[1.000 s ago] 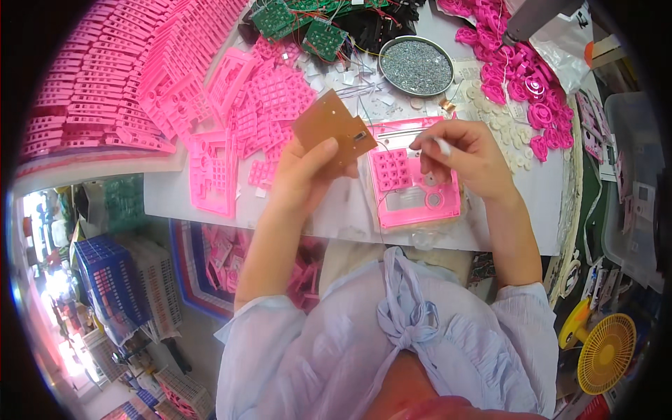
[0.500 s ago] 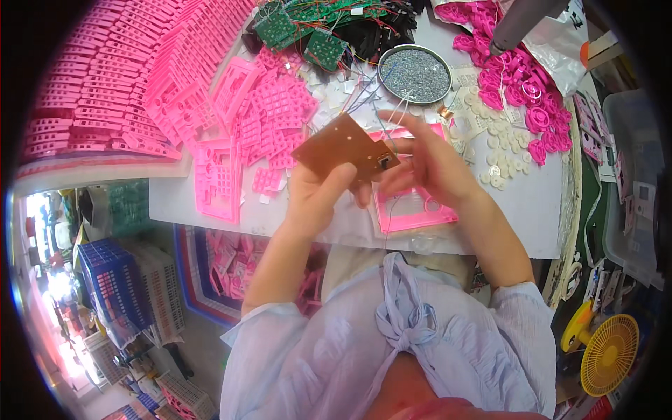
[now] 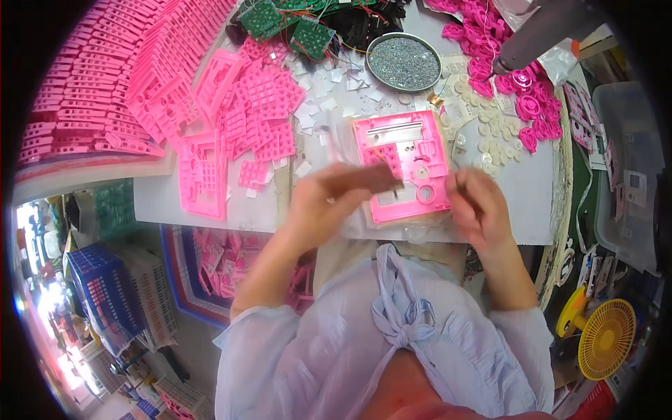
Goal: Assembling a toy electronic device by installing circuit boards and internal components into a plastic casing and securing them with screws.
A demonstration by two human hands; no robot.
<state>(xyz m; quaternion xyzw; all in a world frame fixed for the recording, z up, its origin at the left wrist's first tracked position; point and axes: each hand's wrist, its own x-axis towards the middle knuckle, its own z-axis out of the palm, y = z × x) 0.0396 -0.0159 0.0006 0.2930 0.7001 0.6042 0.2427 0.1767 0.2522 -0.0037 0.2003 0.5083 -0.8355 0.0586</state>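
Note:
A brown circuit board (image 3: 380, 178), tilted almost edge-on and blurred, is gripped in my left hand (image 3: 318, 203). It hangs over the lower left part of a pink plastic case half (image 3: 437, 162) lying on the table, inner side up. Inside the case are a pink button pad (image 3: 379, 158) and a whitish disc (image 3: 421, 172). My right hand (image 3: 483, 206) is closed beside the case's right edge, fingers curled; what they hold, if anything, is hidden.
Stacked pink case parts (image 3: 91, 98) and loose button pads (image 3: 262, 94) fill the left. Behind are green circuit boards (image 3: 312, 38) with wires and a round dish of screws (image 3: 404, 61). A grey tool (image 3: 539, 43) hangs above pink parts (image 3: 535, 108) and whitish discs (image 3: 493, 129) on the right.
The board has turned from its brown face to nearly edge-on and come lower over the case. My right hand has left the board, moved right and down, and curled closed.

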